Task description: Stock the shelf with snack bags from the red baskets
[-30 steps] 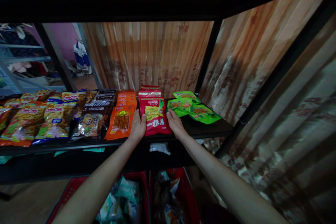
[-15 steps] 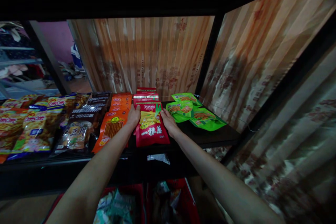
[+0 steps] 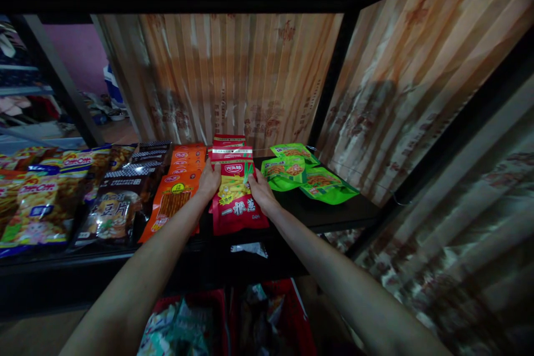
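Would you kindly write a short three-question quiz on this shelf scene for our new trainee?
1. True or false: the front red packet is between the left hand and the right hand.
2. Which packets lie on the shelf to the right of the front red packet? A) orange, B) black, C) green.
3. Fill in: below the shelf, two red ___ hold packets.

Key: 1. True. 2. C, the green packets. 3. Baskets.
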